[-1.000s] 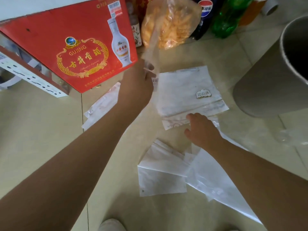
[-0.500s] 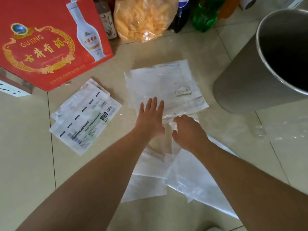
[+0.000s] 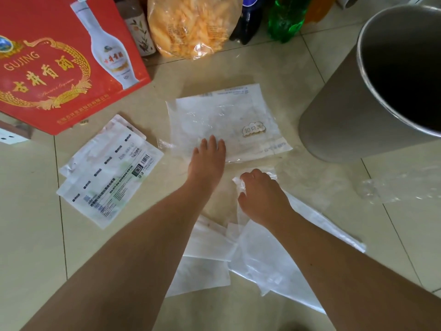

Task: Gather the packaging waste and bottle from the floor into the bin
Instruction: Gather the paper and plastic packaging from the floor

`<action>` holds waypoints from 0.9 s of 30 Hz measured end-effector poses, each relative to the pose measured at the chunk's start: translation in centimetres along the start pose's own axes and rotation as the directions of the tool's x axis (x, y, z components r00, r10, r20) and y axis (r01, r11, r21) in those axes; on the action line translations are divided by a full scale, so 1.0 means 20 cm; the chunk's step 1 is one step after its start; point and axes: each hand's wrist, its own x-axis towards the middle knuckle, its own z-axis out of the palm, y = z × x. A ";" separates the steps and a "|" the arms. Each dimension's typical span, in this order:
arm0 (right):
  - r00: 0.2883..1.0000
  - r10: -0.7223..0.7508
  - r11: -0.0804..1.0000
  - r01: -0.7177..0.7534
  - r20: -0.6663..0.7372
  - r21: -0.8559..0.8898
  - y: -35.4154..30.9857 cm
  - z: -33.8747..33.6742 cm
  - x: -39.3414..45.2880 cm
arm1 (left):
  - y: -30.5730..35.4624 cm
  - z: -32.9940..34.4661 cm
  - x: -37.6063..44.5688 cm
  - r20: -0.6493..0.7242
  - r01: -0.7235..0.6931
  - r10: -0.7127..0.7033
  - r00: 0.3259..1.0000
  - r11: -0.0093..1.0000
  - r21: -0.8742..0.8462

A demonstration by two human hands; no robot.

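Observation:
A large clear plastic bag (image 3: 226, 115) with a small cloud sticker lies flat on the tiled floor. My left hand (image 3: 207, 161) rests flat on its near edge, fingers extended, holding nothing. My right hand (image 3: 260, 194) is curled around the crumpled corner of a long clear plastic sheet (image 3: 274, 263) that runs back under my forearm. Two white flat bags (image 3: 205, 259) lie beneath my arms. Printed white pouches (image 3: 107, 173) sit to the left. The grey round bin (image 3: 338, 120) stands open at the right. Bottles, dark (image 3: 248, 22) and green (image 3: 286, 20), stand at the back.
A red liquor box (image 3: 59, 68) leans at the back left, with a small brown bottle (image 3: 140, 32) and a bag of yellow snacks (image 3: 191, 25) beside it. A crumpled clear film (image 3: 401, 187) lies on the floor at the right, below the bin.
My left hand came down from the snack bag at the back and now lies on the clear bag. My right hand has stayed on the plastic sheet's corner.

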 end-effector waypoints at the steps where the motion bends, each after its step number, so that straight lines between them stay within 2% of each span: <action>1: 1.000 -0.002 1.000 0.002 -0.005 -0.007 0.00 0.00 0.00 | -0.01 -0.01 0.00 -0.010 -0.009 0.009 1.000 1.000 0.005; 9: 0.999 -0.045 0.999 0.045 -0.030 -0.022 -0.02 -0.05 0.01 | -0.10 -0.26 -0.04 -0.172 -0.046 0.049 0.984 0.999 0.019; 16: 0.991 -0.121 0.992 0.119 -0.051 -0.035 -0.16 -0.11 0.03 | -0.21 -0.55 -0.13 -0.283 -0.062 0.022 0.959 0.989 -0.131; 21: 0.960 -0.273 0.960 0.268 -0.057 -0.086 -0.40 -0.09 0.07 | -0.40 -0.68 -0.24 -0.337 -0.078 -0.004 0.942 0.970 -0.229; 27: 0.883 -0.470 0.877 0.467 0.004 -0.115 -0.92 0.06 0.13 | -0.69 -0.68 -0.39 -0.375 -0.025 -0.074 0.924 0.968 -0.251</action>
